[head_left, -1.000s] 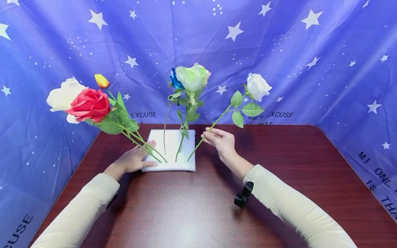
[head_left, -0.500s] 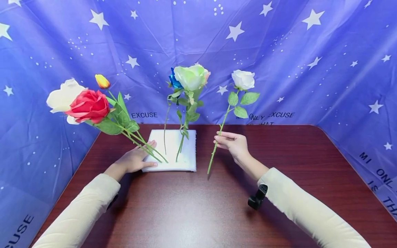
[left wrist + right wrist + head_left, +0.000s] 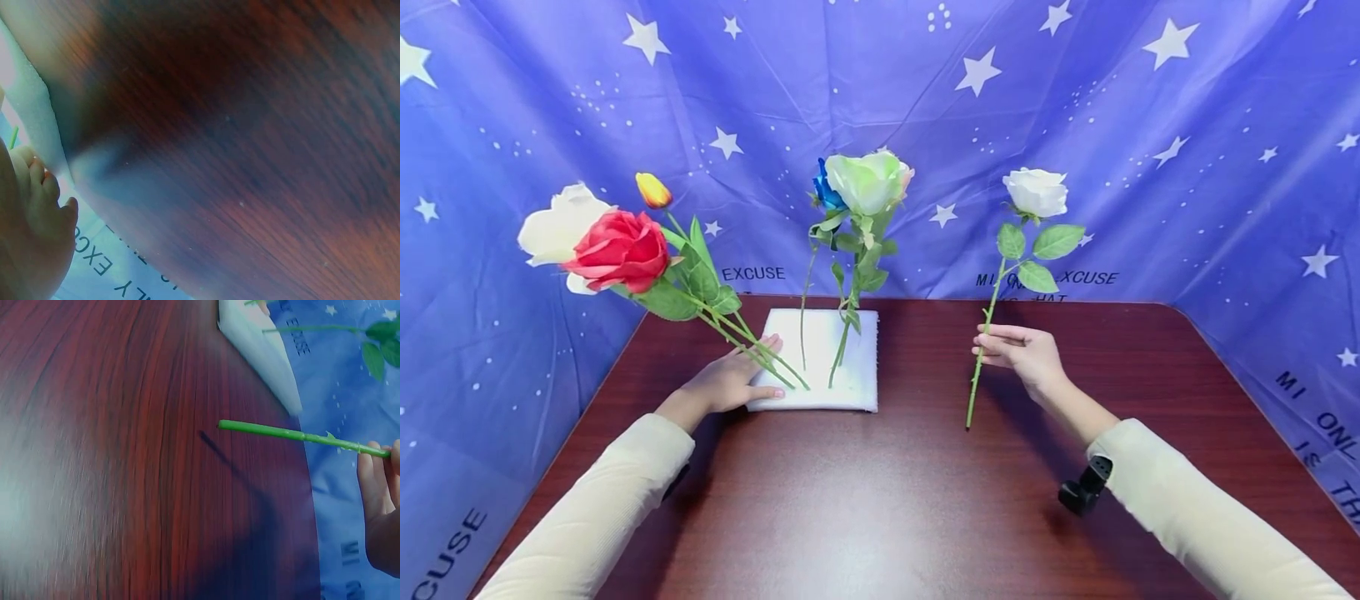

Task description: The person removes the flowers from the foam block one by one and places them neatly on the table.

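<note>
My right hand pinches the stem of a white rose between thumb and fingers, to the right of the white foam block. In the right wrist view the cut end of the green stem hangs above the table, its shadow below. My left hand rests on the foam's left side with thumb and fingers spread. Out of the foam lean a red rose, a cream flower and a yellow-orange tulip leftward. A pale green rose and a blue rose stand more upright.
The dark red wooden table bears the foam block near its back edge. A blue cloth with white stars hangs behind and on both sides. Several stems rise close together near the foam's middle.
The white rose's stem has come out of the foam. My right hand has carried it to the right and its stem now stands more upright. The left hand stays on the foam.
</note>
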`<state>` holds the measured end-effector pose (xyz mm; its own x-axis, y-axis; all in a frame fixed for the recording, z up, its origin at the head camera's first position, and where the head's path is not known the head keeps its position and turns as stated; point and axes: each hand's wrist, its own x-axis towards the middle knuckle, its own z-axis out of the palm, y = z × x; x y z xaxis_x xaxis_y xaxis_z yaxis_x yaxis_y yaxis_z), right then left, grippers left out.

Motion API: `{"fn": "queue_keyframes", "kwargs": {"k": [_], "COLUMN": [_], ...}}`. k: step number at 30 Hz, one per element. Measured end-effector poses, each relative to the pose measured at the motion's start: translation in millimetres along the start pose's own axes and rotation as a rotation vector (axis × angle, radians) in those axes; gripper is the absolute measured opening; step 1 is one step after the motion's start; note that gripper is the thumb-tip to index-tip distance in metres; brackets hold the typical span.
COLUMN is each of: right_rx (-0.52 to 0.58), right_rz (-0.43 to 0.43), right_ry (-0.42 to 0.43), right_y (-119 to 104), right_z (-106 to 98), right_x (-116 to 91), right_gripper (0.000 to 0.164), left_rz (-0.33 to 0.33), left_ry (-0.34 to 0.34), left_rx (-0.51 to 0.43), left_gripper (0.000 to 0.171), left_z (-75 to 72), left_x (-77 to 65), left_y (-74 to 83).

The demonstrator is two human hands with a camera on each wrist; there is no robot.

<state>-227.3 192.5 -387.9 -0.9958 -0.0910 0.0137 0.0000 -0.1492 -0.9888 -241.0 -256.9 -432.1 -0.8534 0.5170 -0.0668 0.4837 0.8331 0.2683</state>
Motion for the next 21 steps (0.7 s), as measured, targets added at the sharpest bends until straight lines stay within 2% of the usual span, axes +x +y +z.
{"fn": "queue_keyframes", "kwargs": {"k": [4,7,11,14,21], "right_rx": [-0.017,-0.025,-0.034,-0.070,-0.118], "right_rz": [-0.059,-0.091,-0.089,-0.080,-0.091], "right_ry": [-0.037,-0.075,-0.075,-0.054,-0.084], "right_y": [7,33,65,70,65], "right_z": [-27,-63,-108,-126,-159], "right_x": [3,17,37,40,37], "right_gripper": [0.015,0.017,0.029,0.035,0.040], "left_rz": [0.000,-0.002,-0.002,0.003,-0.011], "left_ry": [-0.006,-0.009,-0.008,0.003,0.020], "left_rx": [0.000,-0.008,-0.017,-0.021,-0.024], "left_gripper": [0.086,0.086,0.085,0.085,0.084], "left_z": [-2.1,-2.3,-1.3,-1.0,-2.1], "left_x": [-0.5,-1.3,-2.7,-2.8,-3.0], "left_y": [1.3,2.1,3.0,4.8,4.7]}}
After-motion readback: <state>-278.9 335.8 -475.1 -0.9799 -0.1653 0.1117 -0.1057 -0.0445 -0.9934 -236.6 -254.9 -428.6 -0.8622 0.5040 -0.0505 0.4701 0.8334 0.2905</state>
